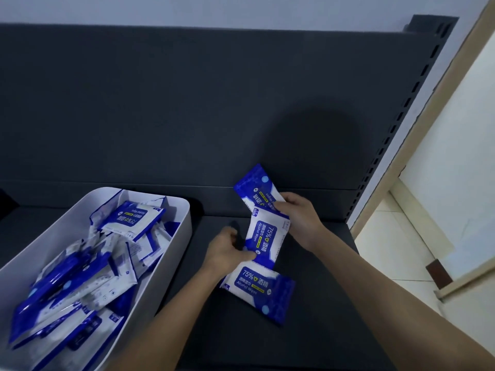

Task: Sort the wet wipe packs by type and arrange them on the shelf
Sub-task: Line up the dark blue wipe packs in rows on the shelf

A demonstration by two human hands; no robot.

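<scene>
Left hand: fingers curled, thumb and fingertips pinching the near left corner of the middle pack.
Right hand: fingers curled over the far edge of the same pack, at the point where it meets the far pack. The pack sits between the two hands, one at each end.

Bin: white plastic, rectangular with rounded corners and smooth walls. It stands on the left part of the shelf. It holds a loose heap of wipe packs, lying flat, tilted and overlapping.

Packs: flat, soft foil pouches in glossy blue and white, printed "75%" and "Alcohol Wipes".

Row on the shelf, right of the bin, three packs running from back to front:
- far pack, tilted, its far end against the back panel;
- middle pack, label up, touching or overlapping both neighbours;
- near pack, lying flat and skewed, just beneath the left hand's wrist.

Shelf: dark, matt, flat surface. Back panel: the same dark matt finish, upright. Slotted upright at the right edge: dark, with a column of narrow slots.
</scene>
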